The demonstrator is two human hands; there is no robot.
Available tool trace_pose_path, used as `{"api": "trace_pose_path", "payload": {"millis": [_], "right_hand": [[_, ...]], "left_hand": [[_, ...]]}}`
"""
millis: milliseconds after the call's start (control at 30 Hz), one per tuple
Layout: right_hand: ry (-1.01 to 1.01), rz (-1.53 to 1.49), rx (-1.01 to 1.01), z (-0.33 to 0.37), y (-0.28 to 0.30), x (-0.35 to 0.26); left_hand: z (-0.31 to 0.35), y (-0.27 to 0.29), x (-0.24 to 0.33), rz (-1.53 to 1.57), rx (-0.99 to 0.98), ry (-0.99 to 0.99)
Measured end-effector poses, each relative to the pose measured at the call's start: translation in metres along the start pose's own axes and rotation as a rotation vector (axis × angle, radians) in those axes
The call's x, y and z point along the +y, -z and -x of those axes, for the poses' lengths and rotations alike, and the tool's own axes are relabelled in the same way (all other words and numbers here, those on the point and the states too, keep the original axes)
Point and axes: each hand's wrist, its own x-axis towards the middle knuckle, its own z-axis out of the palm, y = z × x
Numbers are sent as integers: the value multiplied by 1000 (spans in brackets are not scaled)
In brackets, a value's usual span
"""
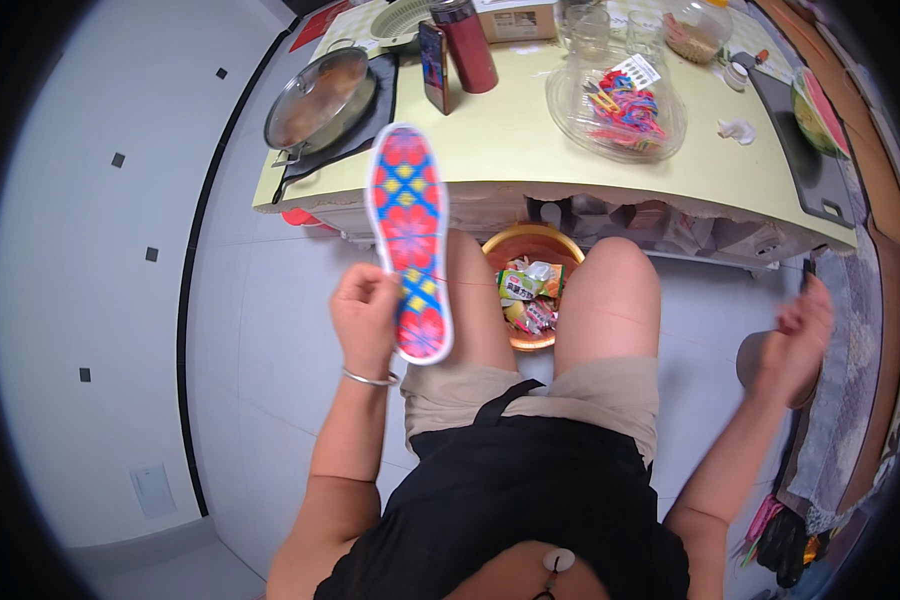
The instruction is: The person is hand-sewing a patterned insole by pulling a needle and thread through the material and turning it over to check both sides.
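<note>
My left hand (366, 312) grips the edge of an embroidered insole (408, 240), its fingers closed round the left side. The insole stands toe-up over my left thigh, with a white border and a red, blue and yellow flower pattern. From its right edge a thin red thread (490, 283) runs across my knees toward the right. My right hand (805, 325) is stretched far out to the right, somewhat blurred, its fingers pinched on the thread. Whether a needle is in those fingers I cannot make out.
Ahead stands a pale yellow table (510, 140) with a lidded pan (320, 100), a propped phone (434, 68), a red flask (467, 50) and a plastic tray (560, 115) of coloured threads (630, 108). Between my knees is a basin (532, 240) of wrappers. A stool (760, 365) is beside my right hand.
</note>
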Motion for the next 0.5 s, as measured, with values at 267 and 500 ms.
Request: {"api": "trace_pose_path", "payload": {"millis": [267, 500], "right_hand": [[492, 435, -927, 170, -156, 19], [586, 474, -875, 169, -163, 25]], "left_hand": [[48, -60, 34, 254, -336, 208], [56, -61, 33, 288, -361, 252]]}}
